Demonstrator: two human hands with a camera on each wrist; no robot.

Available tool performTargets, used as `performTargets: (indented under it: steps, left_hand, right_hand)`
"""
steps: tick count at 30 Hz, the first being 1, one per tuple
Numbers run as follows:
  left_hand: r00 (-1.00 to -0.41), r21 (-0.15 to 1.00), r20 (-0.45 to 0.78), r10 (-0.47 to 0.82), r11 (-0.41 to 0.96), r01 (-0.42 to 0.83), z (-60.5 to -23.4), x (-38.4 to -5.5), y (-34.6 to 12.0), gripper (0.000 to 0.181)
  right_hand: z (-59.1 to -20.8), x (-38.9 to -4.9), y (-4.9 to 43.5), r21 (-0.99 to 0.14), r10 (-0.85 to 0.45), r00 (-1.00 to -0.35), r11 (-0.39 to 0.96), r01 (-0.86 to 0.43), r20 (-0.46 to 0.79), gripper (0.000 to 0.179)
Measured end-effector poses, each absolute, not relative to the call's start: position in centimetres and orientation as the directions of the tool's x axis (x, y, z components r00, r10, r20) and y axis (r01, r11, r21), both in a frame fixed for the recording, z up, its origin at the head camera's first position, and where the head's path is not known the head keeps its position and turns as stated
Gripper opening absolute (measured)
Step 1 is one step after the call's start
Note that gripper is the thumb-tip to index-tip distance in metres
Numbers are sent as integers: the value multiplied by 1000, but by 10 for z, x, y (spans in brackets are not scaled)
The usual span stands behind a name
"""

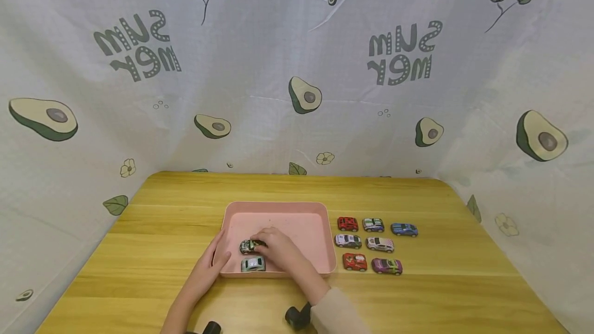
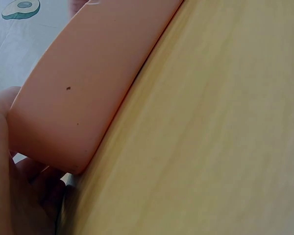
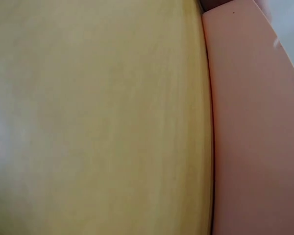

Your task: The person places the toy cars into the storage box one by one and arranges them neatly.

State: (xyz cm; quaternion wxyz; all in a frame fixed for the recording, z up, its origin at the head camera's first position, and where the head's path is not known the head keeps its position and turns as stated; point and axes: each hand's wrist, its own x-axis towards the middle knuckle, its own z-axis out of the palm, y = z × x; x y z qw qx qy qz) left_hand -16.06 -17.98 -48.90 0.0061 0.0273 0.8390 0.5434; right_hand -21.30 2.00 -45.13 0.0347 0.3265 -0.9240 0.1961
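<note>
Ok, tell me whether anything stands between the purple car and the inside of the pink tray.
Yes: the red car beside the purple car, on its tray side, then the pink tray itself, with its raised right wall.

Head camera faces forward-down; close wrist views share the tray (image 1: pixel 301 222).

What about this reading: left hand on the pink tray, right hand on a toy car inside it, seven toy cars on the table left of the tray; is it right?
Not quite: the seven toy cars on the wood-grain table stand right of the pink tray, as the head view shows. The left hand and right hand are as you said.
</note>
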Motion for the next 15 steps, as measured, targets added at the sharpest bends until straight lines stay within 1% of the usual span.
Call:
performTargets:
  steps: [6, 15]
  left_hand:
    - [-998, 913, 14, 54, 407, 35, -489, -161, -180, 63]
    - [-999, 906, 14, 50, 421, 34, -489, -161, -180, 63]
  right_hand:
    - [-452, -212, 20, -312, -593, -782, 719, -621, 189, 25]
    - [-450, -210, 20, -237, -580, -793, 757, -609, 187, 27]
